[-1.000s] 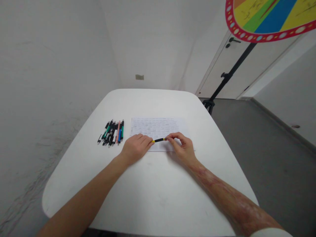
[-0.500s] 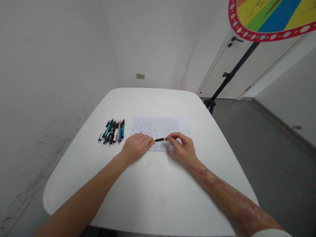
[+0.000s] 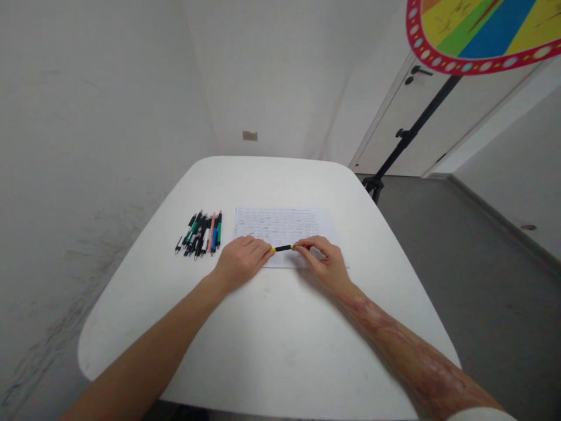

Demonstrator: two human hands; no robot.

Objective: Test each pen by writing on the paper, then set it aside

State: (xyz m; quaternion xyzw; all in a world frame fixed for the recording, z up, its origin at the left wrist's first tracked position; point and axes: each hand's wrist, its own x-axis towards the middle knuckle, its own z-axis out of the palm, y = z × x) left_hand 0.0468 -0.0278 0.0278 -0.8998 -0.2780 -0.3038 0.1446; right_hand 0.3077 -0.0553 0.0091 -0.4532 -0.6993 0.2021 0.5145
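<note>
A black pen with yellow ends (image 3: 282, 248) is held level between both hands, just above the near edge of a handwritten sheet of paper (image 3: 280, 225). My left hand (image 3: 241, 262) is closed, its fingertips pinching the pen's left end. My right hand (image 3: 323, 261) pinches the right end with thumb and forefinger, the other fingers curled. Both hands rest on a white table (image 3: 272, 345).
A row of several pens (image 3: 200, 234), black, green, blue and pink, lies left of the paper. A colourful prize wheel (image 3: 477, 29) on a black stand (image 3: 407, 134) is at the back right, before a white door (image 3: 421, 123). White walls close the left and back.
</note>
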